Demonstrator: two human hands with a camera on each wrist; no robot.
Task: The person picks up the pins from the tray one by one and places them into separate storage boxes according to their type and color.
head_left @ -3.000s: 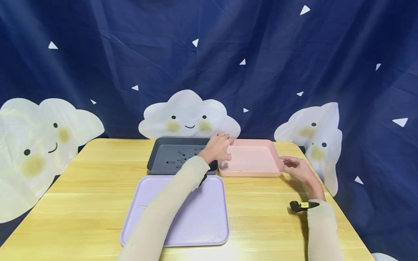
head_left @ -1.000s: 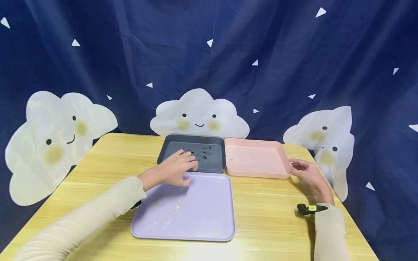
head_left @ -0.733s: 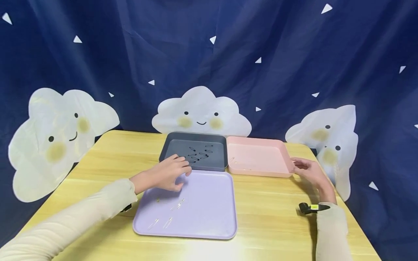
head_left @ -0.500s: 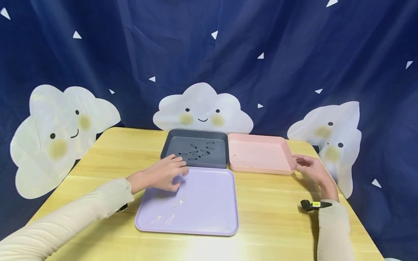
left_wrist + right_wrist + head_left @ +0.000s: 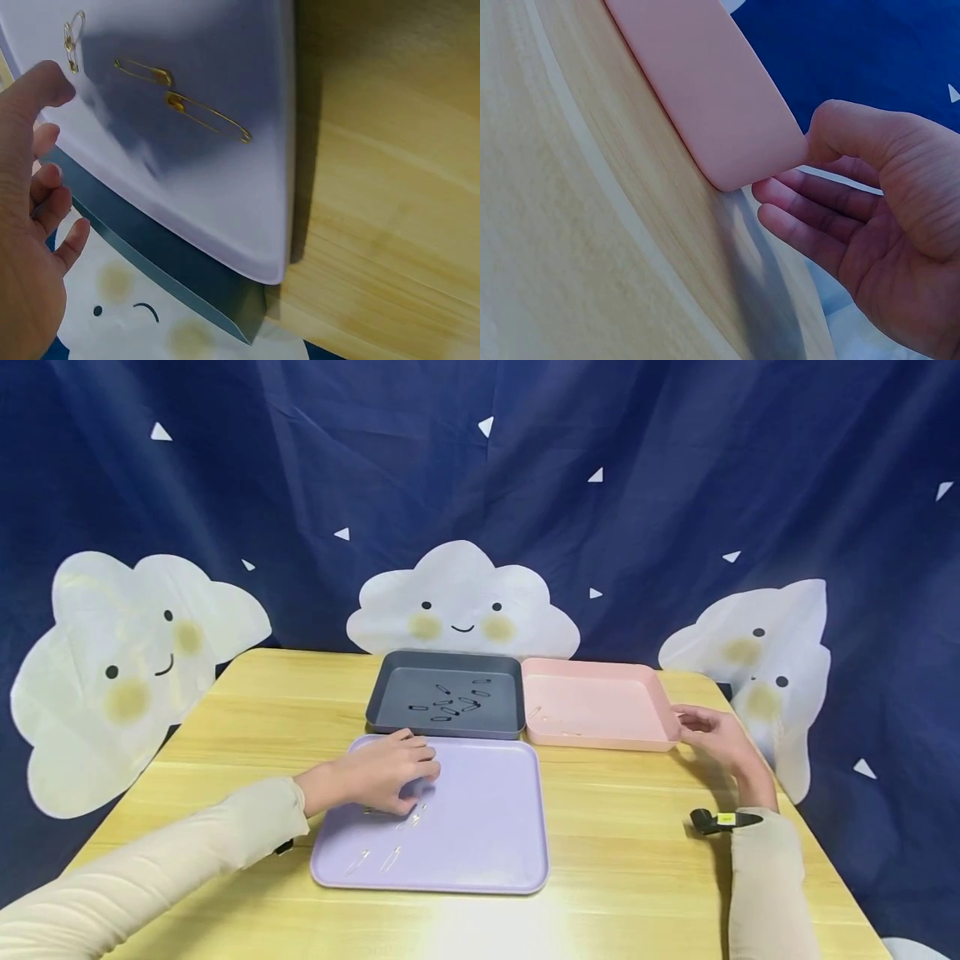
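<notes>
My left hand point(image 5: 386, 770) hovers over the left part of the lilac tray point(image 5: 483, 827), fingers loosely bent, with nothing visible between them. Several gold safety pins point(image 5: 391, 858) lie scattered on that tray. In the left wrist view the thumb is close to an overlapping group of gold pins point(image 5: 72, 46), and a further safety pin point(image 5: 175, 102) lies apart in the hand's shadow. My right hand point(image 5: 720, 739) touches the right end of the pink tray point(image 5: 592, 702) with its fingertips, the other fingers relaxed. A few gold safety pins point(image 5: 536, 712) sit at the pink tray's left side.
Behind the lilac tray stands a dark grey tray point(image 5: 397, 685) with several black safety pins point(image 5: 418, 708), side by side with the pink one. All are on a wooden table point(image 5: 615, 852). A blue curtain point(image 5: 420, 468) with clouds hangs behind the table.
My left hand has moved from above the pink tray back left to the lilac tray, and lately lower toward its gold pins. The right hand stays at the pink tray. The head view has shifted.
</notes>
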